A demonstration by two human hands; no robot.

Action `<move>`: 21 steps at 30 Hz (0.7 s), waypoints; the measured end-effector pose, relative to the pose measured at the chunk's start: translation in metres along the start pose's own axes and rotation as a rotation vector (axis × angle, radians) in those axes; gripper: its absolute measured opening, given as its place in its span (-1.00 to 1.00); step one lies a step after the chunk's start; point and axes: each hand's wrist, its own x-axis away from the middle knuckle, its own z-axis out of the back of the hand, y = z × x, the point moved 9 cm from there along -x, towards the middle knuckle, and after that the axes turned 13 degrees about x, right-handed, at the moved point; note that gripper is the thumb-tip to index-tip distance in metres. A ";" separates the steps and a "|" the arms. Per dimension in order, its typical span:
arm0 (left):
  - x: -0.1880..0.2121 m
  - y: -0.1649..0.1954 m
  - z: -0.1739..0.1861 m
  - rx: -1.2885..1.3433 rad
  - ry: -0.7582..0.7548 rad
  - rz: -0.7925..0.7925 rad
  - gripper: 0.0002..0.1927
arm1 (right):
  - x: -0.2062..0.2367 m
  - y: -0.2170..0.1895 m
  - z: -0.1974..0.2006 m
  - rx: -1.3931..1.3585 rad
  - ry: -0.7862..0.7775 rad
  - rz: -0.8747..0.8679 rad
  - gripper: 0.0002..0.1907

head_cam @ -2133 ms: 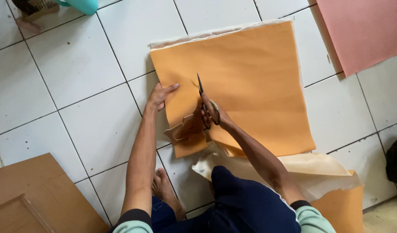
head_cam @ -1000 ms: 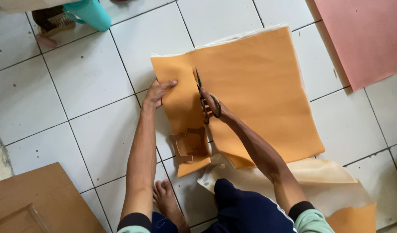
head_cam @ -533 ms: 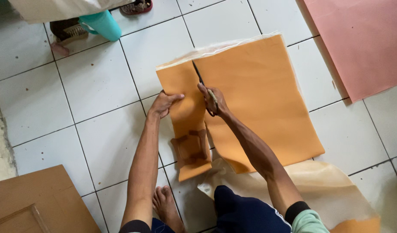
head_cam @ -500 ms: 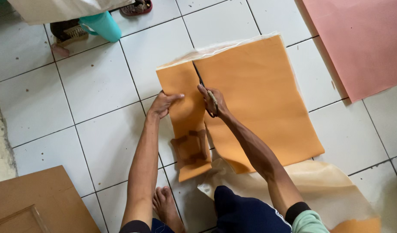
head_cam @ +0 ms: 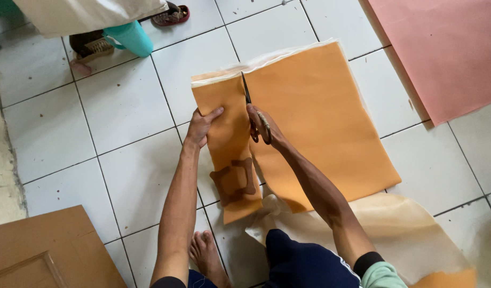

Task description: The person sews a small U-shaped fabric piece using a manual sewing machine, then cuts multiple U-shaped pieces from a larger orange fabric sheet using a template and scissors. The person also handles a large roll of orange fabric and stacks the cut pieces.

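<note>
Orange fabric [head_cam: 320, 122] flat on tiled floor [head_cam: 123, 122], cut nearly through. Right hand [head_cam: 262, 124] fingers closed through scissors [head_cam: 252, 114]; left hand [head_cam: 202, 127] fingers spread, pinning the cut strip [head_cam: 224, 154]. Risk: strip slipping would skew the cut; blades pass near left thumb.

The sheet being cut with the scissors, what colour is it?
Orange. The sheet lies on white floor tiles; the head view shows it plainly.

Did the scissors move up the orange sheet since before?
Yes. The scissors in the right hand went forward along the orange sheet, away from the brown cutout, and now nearly reach its far edge.
</note>
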 end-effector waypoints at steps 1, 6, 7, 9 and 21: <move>0.000 0.003 0.001 0.009 0.006 -0.020 -0.61 | 0.001 -0.001 -0.002 -0.023 -0.015 0.015 -0.29; 0.005 0.011 0.007 0.033 0.007 -0.021 -0.65 | 0.015 0.016 -0.018 -0.056 -0.115 -0.047 -0.33; 0.006 0.011 0.009 0.013 0.010 -0.026 -0.65 | 0.017 0.016 -0.018 -0.051 -0.116 -0.036 -0.33; 0.009 0.009 0.010 -0.009 0.001 -0.026 -0.65 | 0.015 0.014 -0.018 -0.068 -0.118 -0.011 -0.32; 0.020 0.010 0.000 -0.084 -0.025 -0.002 -0.63 | -0.008 -0.025 0.007 -0.274 0.131 0.002 -0.47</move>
